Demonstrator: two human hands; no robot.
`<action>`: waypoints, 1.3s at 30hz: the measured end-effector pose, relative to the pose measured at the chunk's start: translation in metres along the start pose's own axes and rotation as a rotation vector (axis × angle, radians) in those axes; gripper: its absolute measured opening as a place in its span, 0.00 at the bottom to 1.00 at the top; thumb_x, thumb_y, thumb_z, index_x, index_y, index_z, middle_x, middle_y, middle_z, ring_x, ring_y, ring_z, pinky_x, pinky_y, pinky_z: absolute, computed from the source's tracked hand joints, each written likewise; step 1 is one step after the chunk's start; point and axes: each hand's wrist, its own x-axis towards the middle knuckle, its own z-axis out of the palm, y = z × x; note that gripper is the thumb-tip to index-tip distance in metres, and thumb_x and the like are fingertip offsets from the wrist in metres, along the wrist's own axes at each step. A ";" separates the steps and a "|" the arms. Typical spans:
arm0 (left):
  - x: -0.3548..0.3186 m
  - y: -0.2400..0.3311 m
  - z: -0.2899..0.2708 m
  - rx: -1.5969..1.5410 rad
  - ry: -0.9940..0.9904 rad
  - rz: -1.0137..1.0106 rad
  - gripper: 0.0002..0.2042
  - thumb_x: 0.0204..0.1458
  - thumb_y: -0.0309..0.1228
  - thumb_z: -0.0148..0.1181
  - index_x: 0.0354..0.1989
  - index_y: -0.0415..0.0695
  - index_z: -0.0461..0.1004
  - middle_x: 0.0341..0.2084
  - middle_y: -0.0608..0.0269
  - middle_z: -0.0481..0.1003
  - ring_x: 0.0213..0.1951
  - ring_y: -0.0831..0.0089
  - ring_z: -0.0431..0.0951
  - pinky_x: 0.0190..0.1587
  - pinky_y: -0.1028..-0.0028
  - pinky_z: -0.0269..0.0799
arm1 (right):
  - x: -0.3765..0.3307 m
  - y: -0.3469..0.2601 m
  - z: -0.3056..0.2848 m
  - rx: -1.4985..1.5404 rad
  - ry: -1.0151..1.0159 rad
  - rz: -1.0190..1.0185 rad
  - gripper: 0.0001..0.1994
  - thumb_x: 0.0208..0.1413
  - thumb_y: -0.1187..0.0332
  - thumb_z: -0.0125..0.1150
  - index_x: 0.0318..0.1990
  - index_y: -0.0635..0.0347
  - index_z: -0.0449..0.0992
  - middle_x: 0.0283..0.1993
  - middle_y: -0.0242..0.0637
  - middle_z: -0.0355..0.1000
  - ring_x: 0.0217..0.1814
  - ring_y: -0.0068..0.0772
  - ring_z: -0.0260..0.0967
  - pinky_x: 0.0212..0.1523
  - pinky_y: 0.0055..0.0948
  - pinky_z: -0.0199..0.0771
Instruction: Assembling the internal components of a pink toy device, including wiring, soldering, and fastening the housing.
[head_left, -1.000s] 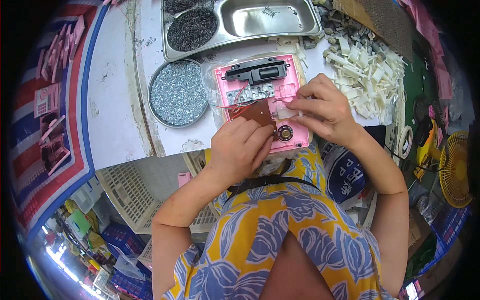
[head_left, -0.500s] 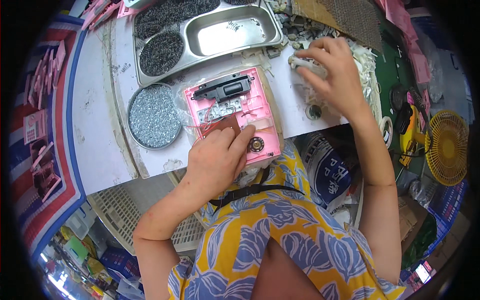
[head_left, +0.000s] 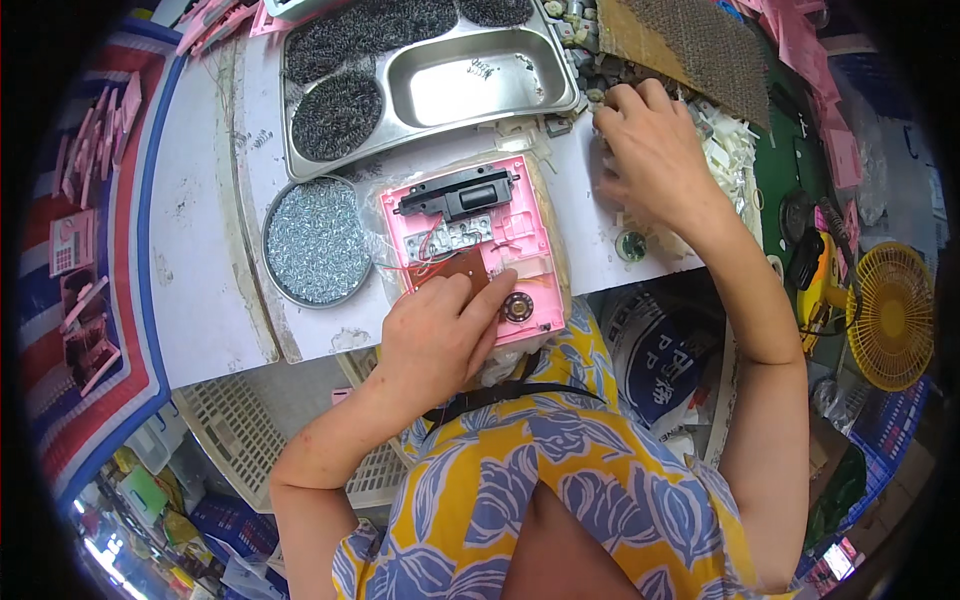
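A pink plastic housing [head_left: 545, 225] lies open on a wrapped pad in front of me. Along its far side sits a black plastic mechanism [head_left: 468, 195], with a grey metal plate and thin red wires below it. My left hand [head_left: 430, 325] presses its fingers onto a brown circuit board [head_left: 460, 268] inside the housing, beside a small round speaker [head_left: 518, 307]. Over to the right, my right hand [head_left: 655, 150] reaches down into a heap of small white plastic parts [head_left: 728, 145]. Its fingertips are partly hidden and blurred, so whatever they touch cannot be made out.
A round tin of small silvery screws [head_left: 318, 240] stands left of the housing. Beyond it is a steel compartment tray [head_left: 480, 85] with dark springs. Cardboard [head_left: 680, 50] covers part of the heap. A yellow fan [head_left: 893, 315] and a plastic basket [head_left: 270, 420] flank me.
My right hand has gone from spread fingers beside a whitish piece to fingers bent down at the heap. My left hand stays on the board. The whole view has shifted slightly.
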 end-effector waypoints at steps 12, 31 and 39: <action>0.001 0.000 -0.003 -0.060 0.040 0.029 0.23 0.50 0.28 0.67 0.57 0.47 0.76 0.24 0.63 0.68 0.26 0.63 0.73 0.26 0.65 0.68 | 0.005 0.001 0.016 0.072 0.138 0.006 0.15 0.40 0.66 0.71 0.37 0.60 0.79 0.46 0.38 0.73 0.54 0.44 0.67 0.49 0.42 0.70; 0.074 -0.007 -0.046 -1.359 -0.394 -0.537 0.13 0.65 0.34 0.58 0.49 0.36 0.76 0.26 0.66 0.79 0.17 0.87 0.65 0.20 0.84 0.58 | -0.043 -0.043 -0.030 1.069 0.410 -0.260 0.11 0.46 0.74 0.74 0.38 0.61 0.79 0.33 0.36 0.79 0.31 0.38 0.78 0.33 0.32 0.76; 0.092 0.004 -0.057 -1.345 -0.891 -0.518 0.14 0.66 0.38 0.57 0.46 0.38 0.77 0.26 0.65 0.79 0.18 0.88 0.64 0.19 0.83 0.57 | -0.088 -0.040 -0.033 1.577 0.117 -0.105 0.07 0.51 0.76 0.73 0.32 0.63 0.78 0.33 0.37 0.80 0.32 0.31 0.79 0.35 0.29 0.77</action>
